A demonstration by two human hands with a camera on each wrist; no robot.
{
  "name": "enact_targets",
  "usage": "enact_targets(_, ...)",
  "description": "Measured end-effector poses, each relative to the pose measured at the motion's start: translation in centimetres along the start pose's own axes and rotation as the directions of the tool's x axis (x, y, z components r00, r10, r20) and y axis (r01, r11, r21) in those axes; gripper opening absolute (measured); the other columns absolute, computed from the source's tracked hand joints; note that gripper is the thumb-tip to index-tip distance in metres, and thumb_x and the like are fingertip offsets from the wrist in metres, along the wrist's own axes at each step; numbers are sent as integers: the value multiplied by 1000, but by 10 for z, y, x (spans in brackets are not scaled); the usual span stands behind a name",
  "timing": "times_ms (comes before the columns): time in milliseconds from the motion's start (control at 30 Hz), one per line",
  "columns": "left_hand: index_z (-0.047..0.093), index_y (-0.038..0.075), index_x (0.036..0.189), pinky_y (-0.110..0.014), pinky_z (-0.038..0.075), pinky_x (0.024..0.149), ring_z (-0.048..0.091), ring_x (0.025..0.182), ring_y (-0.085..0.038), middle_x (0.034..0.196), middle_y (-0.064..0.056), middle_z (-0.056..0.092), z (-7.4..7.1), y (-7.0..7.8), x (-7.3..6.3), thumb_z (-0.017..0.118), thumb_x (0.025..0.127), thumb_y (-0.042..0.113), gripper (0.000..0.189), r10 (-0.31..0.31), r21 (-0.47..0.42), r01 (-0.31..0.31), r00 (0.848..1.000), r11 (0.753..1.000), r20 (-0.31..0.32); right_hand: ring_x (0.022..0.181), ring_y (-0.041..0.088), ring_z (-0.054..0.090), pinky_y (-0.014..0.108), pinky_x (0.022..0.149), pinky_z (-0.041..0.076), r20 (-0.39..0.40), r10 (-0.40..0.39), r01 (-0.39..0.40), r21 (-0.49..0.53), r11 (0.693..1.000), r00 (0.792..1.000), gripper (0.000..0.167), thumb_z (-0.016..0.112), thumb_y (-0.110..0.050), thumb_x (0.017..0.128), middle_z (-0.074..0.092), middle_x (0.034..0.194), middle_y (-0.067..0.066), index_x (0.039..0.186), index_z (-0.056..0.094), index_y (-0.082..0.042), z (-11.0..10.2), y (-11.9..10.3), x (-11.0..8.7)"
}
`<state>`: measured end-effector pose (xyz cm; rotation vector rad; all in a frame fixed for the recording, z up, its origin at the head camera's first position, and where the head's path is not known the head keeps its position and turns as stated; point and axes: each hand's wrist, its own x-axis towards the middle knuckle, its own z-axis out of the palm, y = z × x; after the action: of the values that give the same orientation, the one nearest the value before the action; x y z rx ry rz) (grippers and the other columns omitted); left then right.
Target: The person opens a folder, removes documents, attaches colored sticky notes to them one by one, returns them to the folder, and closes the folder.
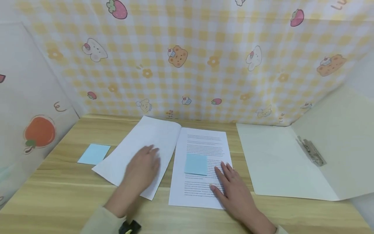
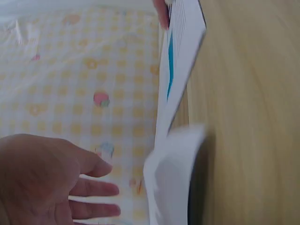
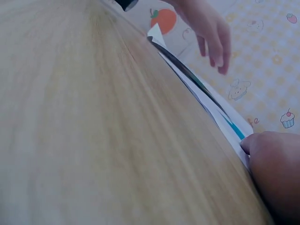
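In the head view a printed document (image 1: 205,143) lies on the table with a light blue sticky note (image 1: 195,164) on its text. Its turned page (image 1: 128,159) lies out to the left, blank side up, and curls at the fold near the far edge. My left hand (image 1: 143,169) hovers over that blank page; in the left wrist view this hand (image 2: 51,180) has its fingers extended and holds nothing. With fingers spread, my right hand (image 1: 235,195) rests on the lower right part of the printed page, beside the sticky note. The right wrist view shows its thumb (image 3: 248,143) at the paper.
A second light blue square of paper (image 1: 94,154) lies on the table at the left. To the right stands an opened cream folder (image 1: 280,162), its cover raised, with a metal clip (image 1: 312,151) inside. A checkered cloth (image 1: 198,84) hangs behind the wooden table (image 1: 46,201).
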<state>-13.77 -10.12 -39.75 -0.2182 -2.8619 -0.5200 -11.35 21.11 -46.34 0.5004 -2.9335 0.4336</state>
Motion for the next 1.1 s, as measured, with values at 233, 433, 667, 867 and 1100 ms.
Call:
enact_targets(233, 53, -11, 136, -69, 38, 106, 44, 129, -60, 141, -40, 47, -24, -63, -18, 55, 101, 27, 51, -264, 31, 264, 964, 964, 9, 153, 34, 32, 55, 122, 30, -24, -16, 16, -6, 1000, 1000, 63, 60, -49, 97, 40, 162, 10, 150, 50, -15, -2, -2, 0)
enact_targets(433, 40, -17, 141, -72, 43, 90, 44, 114, -67, 134, -49, 37, -39, -100, -20, 49, 102, 49, 77, -431, 95, 423, 897, 901, 102, 153, 35, 32, 55, 122, 30, -16, -8, 8, -5, 1000, 1000, 64, 61, -49, 97, 40, 162, 10, 150, 50, -15, -3, -1, 0)
enact_targets(667, 36, -17, 141, -67, 50, 79, 51, 112, -63, 132, -48, 43, -48, -123, -14, 40, 100, 64, 92, -484, 115, 472, 825, 874, 293, 154, 33, 31, 54, 123, 27, -1, 10, -10, -5, 1000, 1000, 65, 62, -48, 97, 37, 164, 8, 151, 49, -17, -2, 1, 0)
enact_targets(867, 57, -14, 121, -41, 49, 65, 62, 83, -33, 108, -31, 67, -48, -135, -13, 53, 100, 48, 66, -425, 13, 452, 828, 892, 365, 153, 34, 32, 56, 122, 29, -17, 1, -1, -5, 1000, 1000, 64, 62, -48, 97, 39, 163, 9, 150, 50, -16, -1, 1, -1)
enact_targets(1100, 55, -17, 119, -29, 53, 56, 64, 66, -16, 91, -19, 68, -51, -147, -14, 51, 103, 18, 39, -317, -259, 450, 847, 855, 428, 154, 32, 30, 53, 124, 28, -4, 10, -10, 7, 1000, 1000, 64, 62, -49, 97, 38, 163, 8, 151, 49, -17, -1, -3, 1)
